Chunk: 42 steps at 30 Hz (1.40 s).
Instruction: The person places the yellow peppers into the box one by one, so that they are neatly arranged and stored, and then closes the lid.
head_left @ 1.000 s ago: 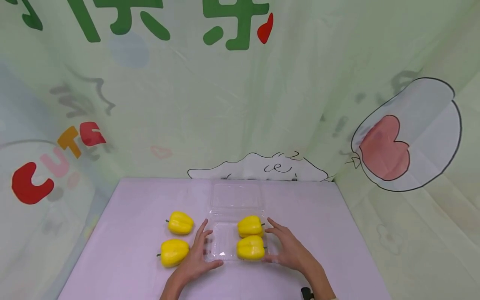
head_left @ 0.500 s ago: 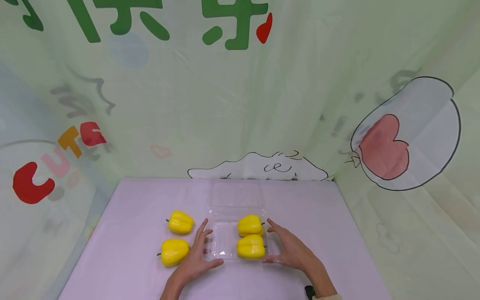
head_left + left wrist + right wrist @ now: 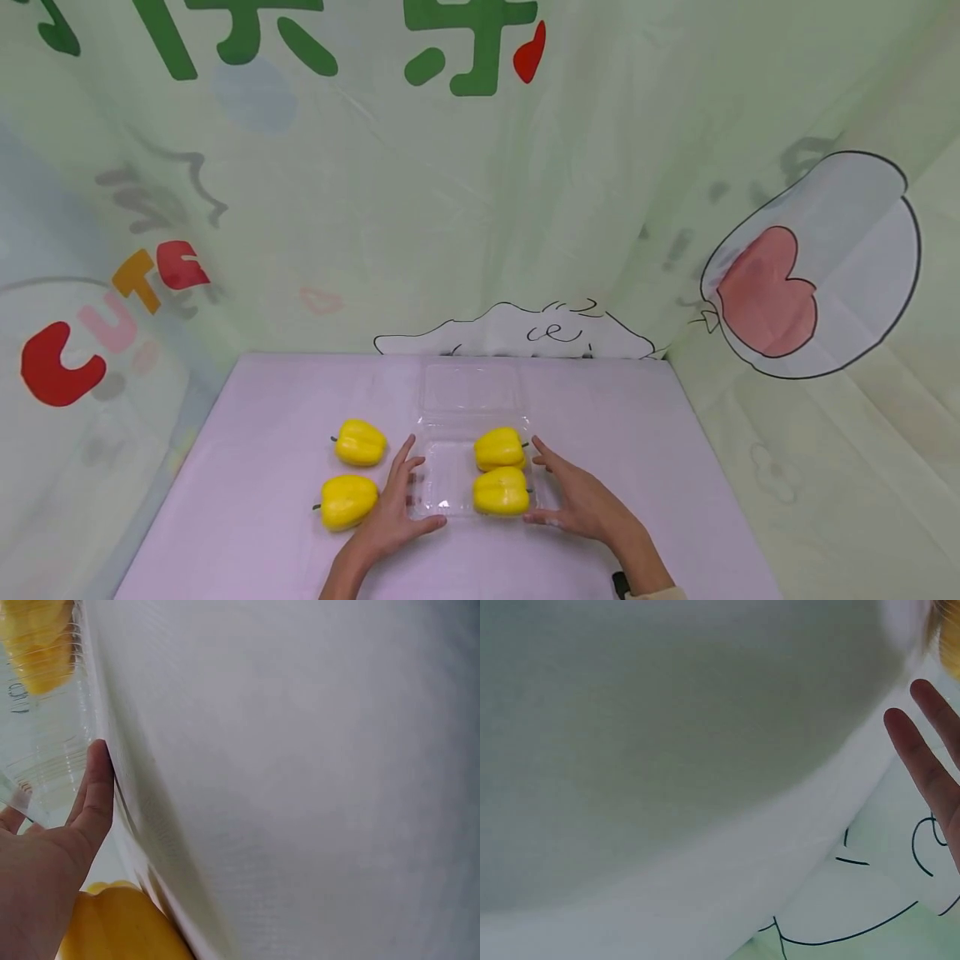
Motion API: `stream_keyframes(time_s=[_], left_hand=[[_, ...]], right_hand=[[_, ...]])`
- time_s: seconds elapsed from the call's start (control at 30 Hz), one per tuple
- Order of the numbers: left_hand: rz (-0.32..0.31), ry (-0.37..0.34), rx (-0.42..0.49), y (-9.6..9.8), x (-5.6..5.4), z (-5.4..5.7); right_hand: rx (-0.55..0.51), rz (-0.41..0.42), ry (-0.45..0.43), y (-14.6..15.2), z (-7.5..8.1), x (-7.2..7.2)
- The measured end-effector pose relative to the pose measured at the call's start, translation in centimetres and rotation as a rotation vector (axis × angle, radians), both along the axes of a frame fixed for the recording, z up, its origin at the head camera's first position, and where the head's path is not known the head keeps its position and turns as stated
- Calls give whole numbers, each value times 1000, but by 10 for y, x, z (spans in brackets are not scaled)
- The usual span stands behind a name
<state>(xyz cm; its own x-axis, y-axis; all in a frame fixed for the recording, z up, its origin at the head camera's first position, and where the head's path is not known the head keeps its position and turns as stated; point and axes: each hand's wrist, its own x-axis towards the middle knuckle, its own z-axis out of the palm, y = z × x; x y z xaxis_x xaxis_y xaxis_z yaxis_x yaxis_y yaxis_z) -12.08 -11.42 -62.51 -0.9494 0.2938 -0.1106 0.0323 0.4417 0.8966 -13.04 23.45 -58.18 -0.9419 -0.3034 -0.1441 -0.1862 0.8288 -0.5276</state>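
Observation:
A clear plastic clamshell box (image 3: 442,475) lies with its lid (image 3: 470,388) folded back. Two yellow bell peppers fill its right half: one pepper (image 3: 499,449) behind, the other (image 3: 501,491) in front. My left hand (image 3: 390,517) is at the box's left side, fingers extended and thumb spread near the front corner; in the left wrist view its fingertips are close to the clear wall. On the right side my right hand (image 3: 581,500) has its fingers and thumb spread beside the box. Neither hand grips anything.
Two more yellow bell peppers lie left of the box, one pepper (image 3: 360,442) farther back and one pepper (image 3: 348,502) next to the left hand. The pale tabletop (image 3: 622,417) meets a printed cloth backdrop (image 3: 450,208) at back and sides.
Both hands stay almost in place at the box's sides. The right wrist and sleeve have shifted slightly to the right; the peppers and box keep their arrangement.

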Motion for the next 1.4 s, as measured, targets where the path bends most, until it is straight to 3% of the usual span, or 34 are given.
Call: stream_keyframes(time_s=[0.8, 1.2, 1.4], left_hand=[[-7, -29, -5, 0, -1, 1], [-51, 54, -95, 2, 5, 11], [-50, 32, -81, 1, 5, 9]], right_hand=[[-80, -69, -17, 3, -17, -2], [-107, -81, -23, 4, -21, -1], [-104, -74, -12, 3, -20, -1]])
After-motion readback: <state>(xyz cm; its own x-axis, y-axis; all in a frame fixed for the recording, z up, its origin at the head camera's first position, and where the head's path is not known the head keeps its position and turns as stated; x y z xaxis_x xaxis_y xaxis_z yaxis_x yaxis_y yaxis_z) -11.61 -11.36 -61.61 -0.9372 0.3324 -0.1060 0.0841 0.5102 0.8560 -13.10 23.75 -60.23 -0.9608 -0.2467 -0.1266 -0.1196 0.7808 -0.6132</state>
